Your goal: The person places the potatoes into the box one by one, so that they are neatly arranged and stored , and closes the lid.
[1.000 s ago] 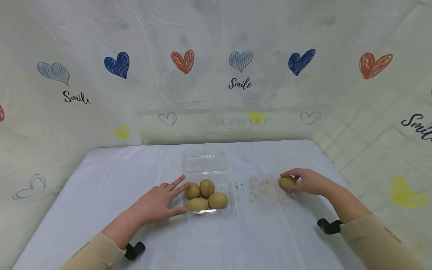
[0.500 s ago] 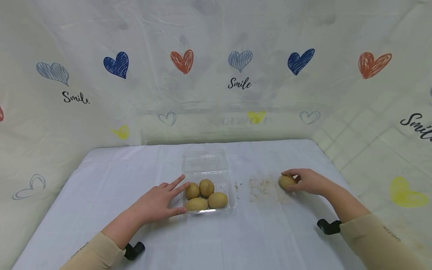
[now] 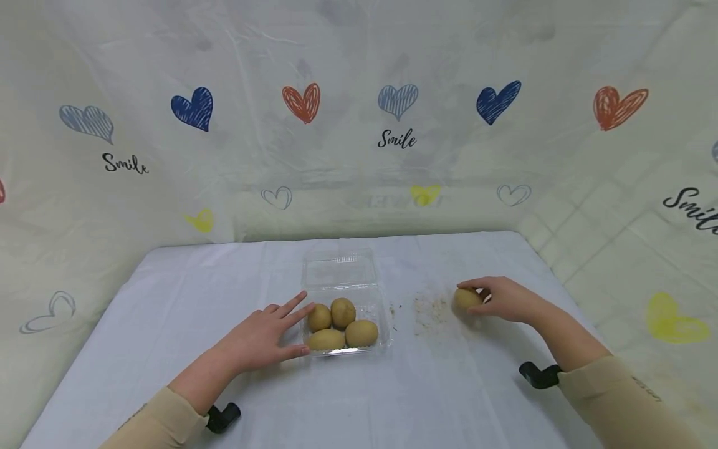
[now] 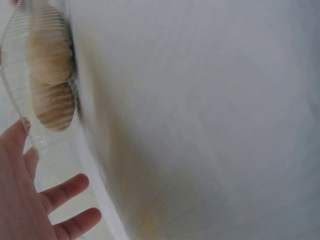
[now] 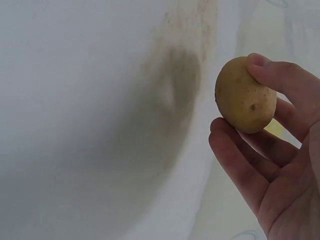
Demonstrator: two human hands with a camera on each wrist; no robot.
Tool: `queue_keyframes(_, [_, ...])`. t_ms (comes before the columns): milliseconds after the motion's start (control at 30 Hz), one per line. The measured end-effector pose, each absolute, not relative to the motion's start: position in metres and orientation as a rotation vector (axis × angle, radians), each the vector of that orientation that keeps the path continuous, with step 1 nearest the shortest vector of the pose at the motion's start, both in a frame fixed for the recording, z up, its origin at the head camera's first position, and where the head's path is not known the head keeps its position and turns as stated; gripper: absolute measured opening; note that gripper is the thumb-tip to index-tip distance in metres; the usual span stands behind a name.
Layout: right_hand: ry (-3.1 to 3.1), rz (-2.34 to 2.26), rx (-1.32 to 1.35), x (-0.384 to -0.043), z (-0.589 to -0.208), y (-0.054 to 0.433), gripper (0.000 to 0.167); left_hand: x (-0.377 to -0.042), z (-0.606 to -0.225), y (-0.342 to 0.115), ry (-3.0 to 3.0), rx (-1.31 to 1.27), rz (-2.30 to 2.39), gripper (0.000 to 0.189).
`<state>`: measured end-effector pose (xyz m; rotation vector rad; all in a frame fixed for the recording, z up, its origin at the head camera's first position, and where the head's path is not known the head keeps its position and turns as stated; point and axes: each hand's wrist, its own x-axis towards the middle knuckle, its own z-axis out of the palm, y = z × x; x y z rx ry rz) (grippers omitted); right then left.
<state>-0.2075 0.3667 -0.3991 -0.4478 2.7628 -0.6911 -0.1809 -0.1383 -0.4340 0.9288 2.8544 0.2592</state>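
Note:
Between the thumb and fingers of my right hand (image 3: 505, 300) is a potato (image 3: 467, 300), and the right wrist view shows this potato (image 5: 245, 95) raised off the cloth. My left hand (image 3: 266, 337) has its fingers spread, with fingertips touching the left side of a clear plastic clamshell box (image 3: 384, 330). In the left wrist view the box's ribbed wall (image 4: 17, 75) stands beside the fingers. Several potatoes (image 3: 361, 333) lie inside the box. Its lid (image 3: 339, 269) is folded back, away from me.
Brown dirt crumbs (image 3: 430, 312) are scattered on the white tablecloth (image 3: 348, 399) between the box and my right hand. Behind the table hangs a pale sheet (image 3: 348, 156) printed with hearts and the word Smile. A black wrist camera (image 3: 540, 375) sits below my right wrist.
My right hand has lifted the potato off the cloth and moved it slightly left. My left hand and the box have stayed in place.

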Motion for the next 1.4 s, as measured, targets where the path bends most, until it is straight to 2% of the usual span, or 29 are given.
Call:
queue_keyframes(633, [2.699,-0.828,-0.568,-0.222,-0.392,0.300,0.052,-0.182,-0.436,-0.138,2.858,0.932,0.247,0.084])
queue_keyframes(1033, [2.676,-0.965,-0.869,-0.229,-0.383,0.238,0.051,-0.182,-0.437,-0.136,2.857,0.916,0.246,0.084])
queue_keyframes(1400, [2.698,-0.738,-0.966,-0.229,-0.388,0.205,0.052,-0.181,-0.435,-0.136,2.865,0.923,0.238,0.084])
